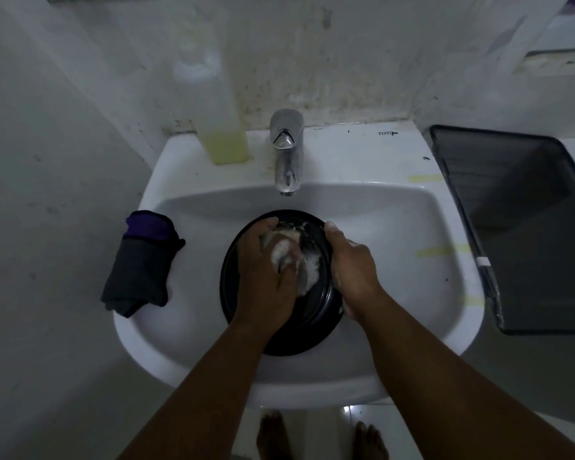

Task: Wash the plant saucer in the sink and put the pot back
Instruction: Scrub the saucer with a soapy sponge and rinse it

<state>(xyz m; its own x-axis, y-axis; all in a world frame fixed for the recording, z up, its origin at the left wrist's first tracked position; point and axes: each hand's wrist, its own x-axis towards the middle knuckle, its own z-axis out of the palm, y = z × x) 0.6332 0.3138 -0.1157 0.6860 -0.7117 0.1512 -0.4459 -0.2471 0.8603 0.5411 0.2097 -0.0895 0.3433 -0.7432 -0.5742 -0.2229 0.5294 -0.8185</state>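
Observation:
A round black plant saucer (307, 322) sits in the bowl of the white sink (412, 227), under the tap. My left hand (263, 277) presses a soapy, foam-covered sponge or cloth (307, 263) against the saucer's inside. My right hand (352, 263) grips the saucer's right rim, thumb over the edge, with foam on the fingers. The pot is nowhere in view.
A chrome tap (286, 151) stands at the back of the sink, no water running. A bottle of yellow liquid (226, 141) stands on the back left ledge. A rolled grey and purple cloth (143, 260) lies on the left rim. A dark tray (528, 227) stands to the right.

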